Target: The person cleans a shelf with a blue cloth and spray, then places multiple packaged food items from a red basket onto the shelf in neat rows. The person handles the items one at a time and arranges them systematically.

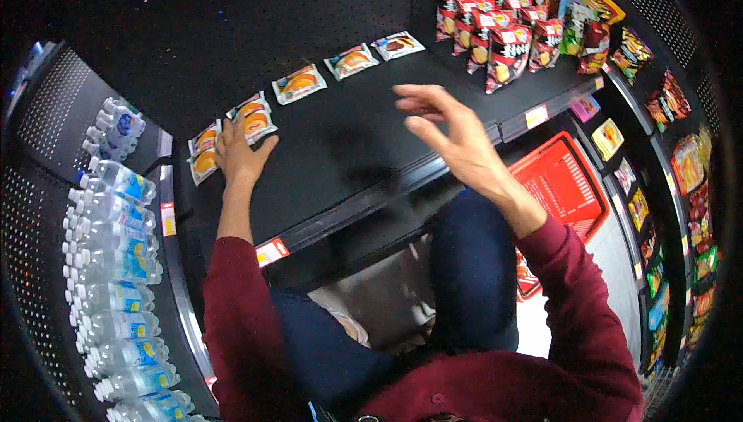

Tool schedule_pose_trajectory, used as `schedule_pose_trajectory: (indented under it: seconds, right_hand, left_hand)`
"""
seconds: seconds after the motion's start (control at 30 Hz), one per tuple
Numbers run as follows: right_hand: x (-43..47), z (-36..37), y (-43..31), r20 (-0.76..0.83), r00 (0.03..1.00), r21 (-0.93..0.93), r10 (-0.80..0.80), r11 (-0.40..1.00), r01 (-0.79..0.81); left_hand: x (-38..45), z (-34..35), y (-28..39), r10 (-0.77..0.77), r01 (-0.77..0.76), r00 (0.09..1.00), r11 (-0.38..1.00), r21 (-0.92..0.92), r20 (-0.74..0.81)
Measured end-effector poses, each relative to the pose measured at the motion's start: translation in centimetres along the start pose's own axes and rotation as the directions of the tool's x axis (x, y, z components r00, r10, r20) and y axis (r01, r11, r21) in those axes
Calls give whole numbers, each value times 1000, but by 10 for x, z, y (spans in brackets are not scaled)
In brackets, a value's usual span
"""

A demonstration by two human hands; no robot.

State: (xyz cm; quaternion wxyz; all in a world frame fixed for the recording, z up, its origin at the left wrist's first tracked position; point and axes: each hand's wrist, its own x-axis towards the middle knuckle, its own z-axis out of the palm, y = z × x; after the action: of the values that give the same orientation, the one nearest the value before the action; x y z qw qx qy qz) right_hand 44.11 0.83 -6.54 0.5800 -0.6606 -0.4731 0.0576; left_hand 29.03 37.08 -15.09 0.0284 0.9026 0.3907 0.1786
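Observation:
Over the left end of a row of packaged snacks, my left hand (241,152) has its fingers spread. Its fingertips touch or cover parts of the front-left packets (205,161) and the packets just right of them (256,123). These wrappers show round orange-topped pastries. Further along the black shelf (325,155) lie a single orange packet (299,84), another one (350,61) and a packet with a dark brown picture (399,45). My right hand (450,126) hangs above the shelf's front edge, holding nothing, thumb and fingers apart.
Red chip bags (508,56) stand at the shelf's right part, with other snack bags (595,45) beyond. Clear water bottles (125,259) fill the left shelf. A red shopping basket (560,184) is on the right. Price tags (271,252) line the shelf edge.

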Motion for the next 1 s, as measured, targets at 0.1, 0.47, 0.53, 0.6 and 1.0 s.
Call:
schedule_pose_trajectory:
  seconds: [0.1,0.47,0.53,0.6,1.0]
  right_hand:
    - [32,44,-6,121,992,30,-36,999,33]
    - [34,95,57,392,900,-275,190,958,-82]
    - [43,95,67,347,890,-219,296,948,-230]
    - [47,100,92,251,918,-165,307,948,-272]
    - [55,106,83,326,772,150,546,776,-612]
  left_hand:
    - [-2,-2,16,-44,47,992,999,-20,117]
    - [-4,1,21,176,-135,974,957,-258,141]
    - [-15,-4,27,271,-208,947,927,-312,174]
    - [-31,-8,42,362,-295,920,891,-344,148]
    - [-67,-34,96,269,154,897,552,-820,350]
